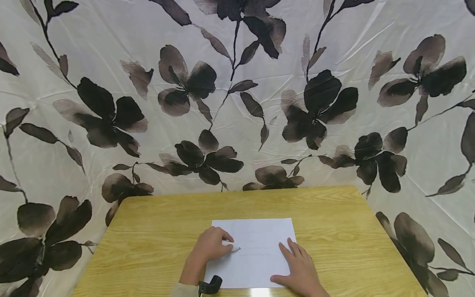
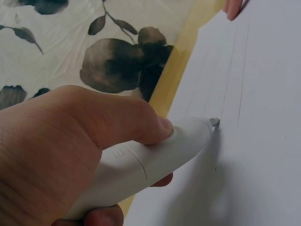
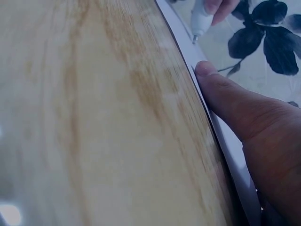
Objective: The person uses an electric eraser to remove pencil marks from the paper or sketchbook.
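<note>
A white sheet of paper [image 1: 256, 270] lies on the table, with several faint thin lines across it. My left hand [image 1: 211, 245] grips a thick white pen-shaped tool [image 2: 155, 162] with a small metal tip, thumb on top of its body. In the left wrist view the tip is at the end of one thin line; whether it touches the paper I cannot tell. My right hand [image 1: 301, 269] rests with spread fingers on the sheet's right side. Its thumb [image 3: 223, 89] lies near the paper's edge in the right wrist view.
The yellow wood-grain table [image 1: 156, 231] extends around the sheet. Behind it and at both sides hangs a pale cloth [image 1: 256, 66] with dark flowers. A black band with a device [image 1: 211, 285] is on my left wrist.
</note>
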Available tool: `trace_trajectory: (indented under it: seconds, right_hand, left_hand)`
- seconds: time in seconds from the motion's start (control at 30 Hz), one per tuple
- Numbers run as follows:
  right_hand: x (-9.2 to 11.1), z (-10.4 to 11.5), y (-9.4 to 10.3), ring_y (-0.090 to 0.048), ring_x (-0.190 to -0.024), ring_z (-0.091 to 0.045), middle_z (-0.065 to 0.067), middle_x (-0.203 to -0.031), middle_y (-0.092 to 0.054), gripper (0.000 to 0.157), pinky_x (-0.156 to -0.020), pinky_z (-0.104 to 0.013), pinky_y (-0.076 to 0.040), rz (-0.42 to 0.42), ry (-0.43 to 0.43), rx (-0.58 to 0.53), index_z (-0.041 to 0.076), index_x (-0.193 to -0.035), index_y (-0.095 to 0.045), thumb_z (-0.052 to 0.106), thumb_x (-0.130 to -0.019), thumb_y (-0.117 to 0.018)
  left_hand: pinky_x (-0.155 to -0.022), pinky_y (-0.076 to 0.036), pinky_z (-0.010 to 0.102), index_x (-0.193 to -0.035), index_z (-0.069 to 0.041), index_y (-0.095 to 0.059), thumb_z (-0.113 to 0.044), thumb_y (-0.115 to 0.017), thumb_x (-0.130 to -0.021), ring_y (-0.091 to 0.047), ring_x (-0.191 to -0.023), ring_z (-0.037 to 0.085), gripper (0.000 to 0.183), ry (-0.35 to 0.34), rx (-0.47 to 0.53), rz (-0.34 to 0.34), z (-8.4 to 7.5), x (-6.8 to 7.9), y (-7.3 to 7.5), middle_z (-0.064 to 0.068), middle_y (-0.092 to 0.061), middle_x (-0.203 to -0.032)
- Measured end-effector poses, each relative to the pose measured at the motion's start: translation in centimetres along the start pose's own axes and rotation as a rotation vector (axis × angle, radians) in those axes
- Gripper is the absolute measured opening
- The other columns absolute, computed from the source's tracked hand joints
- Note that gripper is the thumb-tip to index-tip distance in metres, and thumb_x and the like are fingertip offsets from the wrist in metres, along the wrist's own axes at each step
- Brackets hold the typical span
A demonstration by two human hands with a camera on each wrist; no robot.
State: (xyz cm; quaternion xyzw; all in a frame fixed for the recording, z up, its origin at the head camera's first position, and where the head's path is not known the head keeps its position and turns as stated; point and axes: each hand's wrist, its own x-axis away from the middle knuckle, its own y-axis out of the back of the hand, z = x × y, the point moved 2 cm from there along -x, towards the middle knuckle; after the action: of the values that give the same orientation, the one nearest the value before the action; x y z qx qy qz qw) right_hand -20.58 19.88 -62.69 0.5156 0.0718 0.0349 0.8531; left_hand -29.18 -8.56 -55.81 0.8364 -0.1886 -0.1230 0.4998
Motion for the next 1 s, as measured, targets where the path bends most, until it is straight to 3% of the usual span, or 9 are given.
trace_trajectory:
  seconds: [0.53, 0.8, 1.0]
  right_hand:
    - [0.06, -0.13, -0.01, -0.033, -0.134, -0.04, -0.017, -0.152, -0.034, 0.105, -0.102, -0.063, -0.028, 0.001, 0.01, -0.014, 0.014, -0.143, -0.049, 0.079, -0.063, -0.066]
    - [0.27, -0.21, -0.28, -0.034, -0.134, -0.04, -0.016, -0.152, -0.034, 0.106, -0.101, -0.064, -0.028, -0.016, 0.006, -0.019, 0.014, -0.143, -0.05, 0.08, -0.062, -0.066]
    - [0.19, -0.23, -0.24, -0.033, -0.134, -0.04, -0.016, -0.152, -0.034, 0.106, -0.102, -0.064, -0.027, -0.011, 0.007, -0.019, 0.015, -0.143, -0.049, 0.08, -0.062, -0.065]
  left_hand:
    - [-0.068, -0.05, 0.033, -0.086, -0.022, -0.079, -0.027, -0.074, -0.078, -0.062, -0.082, 0.01, 0.011, -0.008, 0.008, 0.013, -0.08, -0.16, -0.48, -0.01, -0.069, -0.086]
    - [-0.071, -0.052, 0.035, -0.085, -0.022, -0.079, -0.026, -0.075, -0.077, -0.065, -0.085, 0.013, 0.01, 0.037, 0.017, -0.003, 0.62, 0.18, -0.43, -0.009, -0.07, -0.088]
    - [-0.072, -0.052, 0.034, -0.087, -0.022, -0.079, -0.028, -0.074, -0.079, -0.065, -0.085, 0.011, 0.011, 0.013, 0.035, 0.007, 0.81, 0.08, -0.76, -0.01, -0.07, -0.088]
